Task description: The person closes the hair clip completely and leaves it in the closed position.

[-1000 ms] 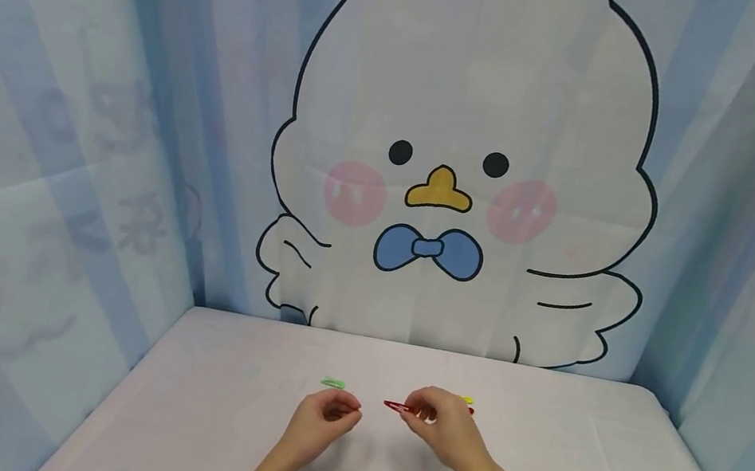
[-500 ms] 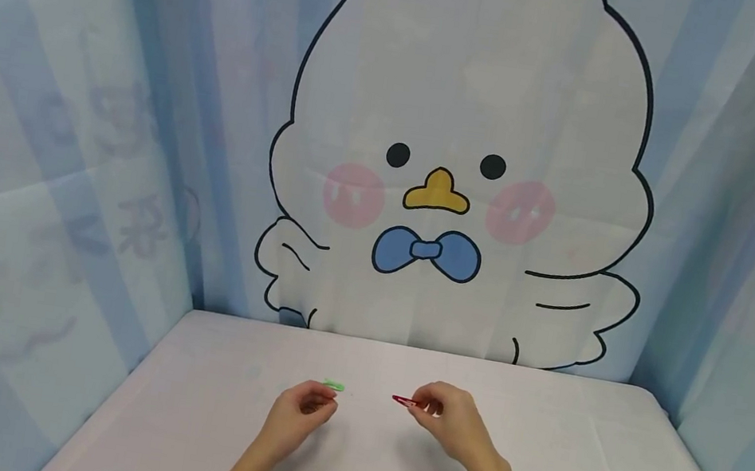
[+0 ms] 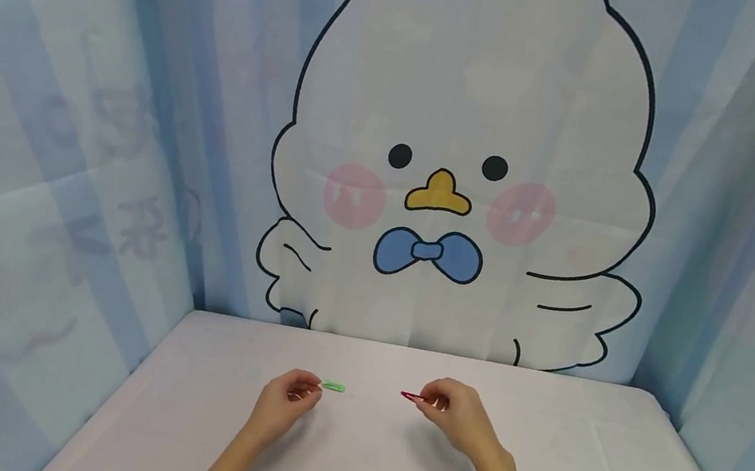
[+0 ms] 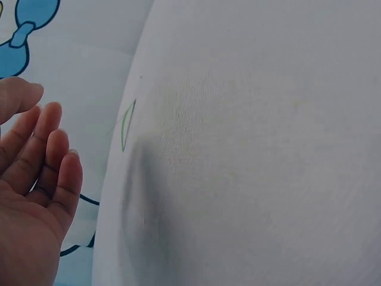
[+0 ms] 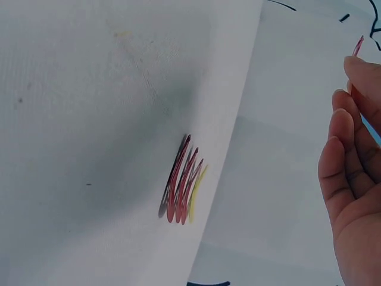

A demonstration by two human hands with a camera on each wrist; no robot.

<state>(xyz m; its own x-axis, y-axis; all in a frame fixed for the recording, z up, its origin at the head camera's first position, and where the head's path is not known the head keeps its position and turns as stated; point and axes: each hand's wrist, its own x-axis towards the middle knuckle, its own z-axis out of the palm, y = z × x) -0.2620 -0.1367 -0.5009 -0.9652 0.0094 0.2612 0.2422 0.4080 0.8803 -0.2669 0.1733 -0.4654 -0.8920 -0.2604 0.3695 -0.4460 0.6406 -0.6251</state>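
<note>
My right hand point(image 3: 457, 414) pinches a red snap hair clip point(image 3: 411, 397) between thumb and forefinger, its narrow end sticking out to the left. The tip of this red clip point(image 5: 358, 45) shows above the thumb in the right wrist view. A green hair clip point(image 3: 333, 385) lies toward the back of the table, just right of my left hand's fingertips in the head view. My left hand point(image 4: 37, 161) holds nothing; its fingers are loosely bent, with a gap between them and the green clip point(image 4: 127, 126) in the left wrist view.
Several red hair clips point(image 5: 178, 190), with a black one point(image 5: 167, 193) and a yellow one point(image 5: 197, 193) at the sides, lie in a row on the white table point(image 3: 360, 458). The right hand hides them in the head view. A printed curtain point(image 3: 472, 80) stands behind the table.
My left hand has moved left and a little farther back, away from the right hand. The right hand has shifted slightly right and back with the red hair clip.
</note>
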